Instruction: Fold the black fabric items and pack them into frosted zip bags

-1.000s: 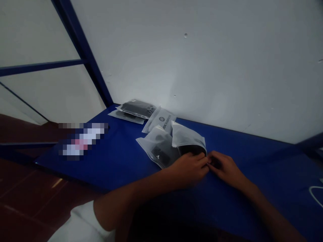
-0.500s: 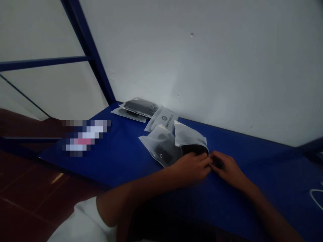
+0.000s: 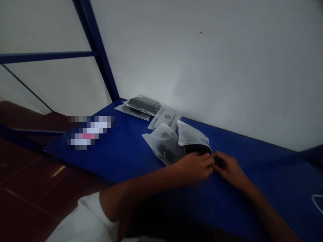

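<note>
The open pouch [image 3: 193, 132] lay on the blue table [image 3: 121, 148], its mouth turned toward you and a black item [image 3: 198, 148] showing inside. Your left hand [image 3: 195, 168] was at the near side of the open pouch, the fingers bent and close together over the black item and the right end of the mouth. The left thumb was hidden, so you could not tell from this view whether it pinched anything.

Your right hand [image 3: 228, 168] was just right of the open pouch, meeting the left fingertips at the corner of the mouth. Its thumb and forefinger came together at the tips, with a dark gap behind them; whether they had the pouch's edge between them was too dim to tell.

Just left of the open pouch lay a translucent pouch [image 3: 161, 139] with a dark item [image 3: 166, 152] in it. Behind and to the left of the open pouch was a printed pouch [image 3: 165, 117], and farther back on that side a dark-filled pouch [image 3: 145, 104] rested partly on a lower pouch [image 3: 131, 112]. A blurred-out item [image 3: 92, 131] lay well to the left of the open pouch, and a white cable [image 3: 317, 204] curved well to its right. Behind the open pouch stood the pale wall [image 3: 227, 84].
</note>
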Demonstrator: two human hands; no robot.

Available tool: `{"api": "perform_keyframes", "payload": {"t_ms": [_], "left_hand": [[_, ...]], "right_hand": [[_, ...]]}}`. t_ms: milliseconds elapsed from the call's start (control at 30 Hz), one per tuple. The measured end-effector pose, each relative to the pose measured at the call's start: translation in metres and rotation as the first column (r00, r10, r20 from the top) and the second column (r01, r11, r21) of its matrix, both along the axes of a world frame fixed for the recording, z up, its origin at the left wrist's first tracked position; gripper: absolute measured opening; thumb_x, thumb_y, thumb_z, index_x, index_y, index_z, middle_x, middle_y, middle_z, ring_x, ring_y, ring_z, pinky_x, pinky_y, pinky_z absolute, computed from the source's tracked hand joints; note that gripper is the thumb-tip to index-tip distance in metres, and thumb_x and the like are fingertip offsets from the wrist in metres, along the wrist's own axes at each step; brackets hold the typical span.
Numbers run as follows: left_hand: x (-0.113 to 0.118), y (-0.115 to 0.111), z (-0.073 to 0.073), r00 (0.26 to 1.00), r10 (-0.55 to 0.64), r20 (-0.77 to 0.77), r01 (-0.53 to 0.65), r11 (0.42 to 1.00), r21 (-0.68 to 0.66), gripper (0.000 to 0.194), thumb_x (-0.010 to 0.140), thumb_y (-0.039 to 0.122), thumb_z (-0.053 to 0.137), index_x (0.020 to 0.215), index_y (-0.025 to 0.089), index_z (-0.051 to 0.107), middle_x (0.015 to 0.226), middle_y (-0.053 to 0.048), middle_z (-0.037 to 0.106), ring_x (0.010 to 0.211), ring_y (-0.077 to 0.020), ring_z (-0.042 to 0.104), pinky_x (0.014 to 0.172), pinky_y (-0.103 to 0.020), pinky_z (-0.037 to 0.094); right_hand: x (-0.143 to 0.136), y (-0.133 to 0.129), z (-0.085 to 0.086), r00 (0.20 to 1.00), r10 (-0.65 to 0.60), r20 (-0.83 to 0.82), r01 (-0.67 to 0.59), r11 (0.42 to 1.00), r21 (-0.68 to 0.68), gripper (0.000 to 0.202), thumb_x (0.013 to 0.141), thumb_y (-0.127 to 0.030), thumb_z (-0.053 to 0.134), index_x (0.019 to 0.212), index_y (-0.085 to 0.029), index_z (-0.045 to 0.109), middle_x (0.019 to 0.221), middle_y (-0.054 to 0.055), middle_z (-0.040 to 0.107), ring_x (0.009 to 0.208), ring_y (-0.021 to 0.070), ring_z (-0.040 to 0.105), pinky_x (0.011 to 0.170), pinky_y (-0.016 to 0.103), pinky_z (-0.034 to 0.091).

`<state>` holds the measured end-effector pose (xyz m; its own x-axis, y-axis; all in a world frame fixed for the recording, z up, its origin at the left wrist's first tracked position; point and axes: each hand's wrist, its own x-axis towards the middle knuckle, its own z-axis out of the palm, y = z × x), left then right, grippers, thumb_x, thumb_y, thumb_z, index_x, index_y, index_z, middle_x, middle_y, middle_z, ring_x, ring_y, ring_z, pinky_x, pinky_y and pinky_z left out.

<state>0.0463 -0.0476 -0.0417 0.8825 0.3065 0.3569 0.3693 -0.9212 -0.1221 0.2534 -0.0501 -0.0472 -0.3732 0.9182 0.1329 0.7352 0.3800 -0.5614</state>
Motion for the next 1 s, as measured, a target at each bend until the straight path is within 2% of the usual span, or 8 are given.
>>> {"api": "perform_keyframes", "payload": {"t_ms": [667, 1000], "left_hand": [[-0.0013, -0.0012, 0.0034, 1.000, 0.003, -0.009, -0.003, 1.000, -0.012, 0.015, 0.089, 0.021, 0.051, 0.096, 0.013, 0.062, 0.111, -0.011, 0.057, 0.104, -0.0216, 0.049, 0.072, -0.031, 0.040], [-0.0012, -0.0017, 0.0020, 1.000, 0.002, -0.001, -0.002, 1.000, -0.022, 0.015, 0.089, 0.019, 0.050, 0.095, 0.013, 0.062, 0.109, -0.010, 0.057, 0.102, -0.0218, 0.049, 0.069, -0.032, 0.040]], "right_hand": [[0.0001, 0.0000, 0.0000, 1.000, 0.001, 0.000, -0.001, 1.000, -0.003, 0.004, 0.083, -0.026, 0.055, 0.080, -0.022, 0.055, 0.070, 0.000, 0.062, 0.060, 0.0147, 0.057, 0.055, 0.027, 0.044], [0.0008, 0.0001, -0.0012, 1.000, -0.011, -0.003, 0.011, 1.000, -0.015, 0.008, 0.082, -0.027, 0.056, 0.077, -0.023, 0.053, 0.068, -0.002, 0.059, 0.057, 0.0143, 0.054, 0.053, 0.026, 0.042]]}}
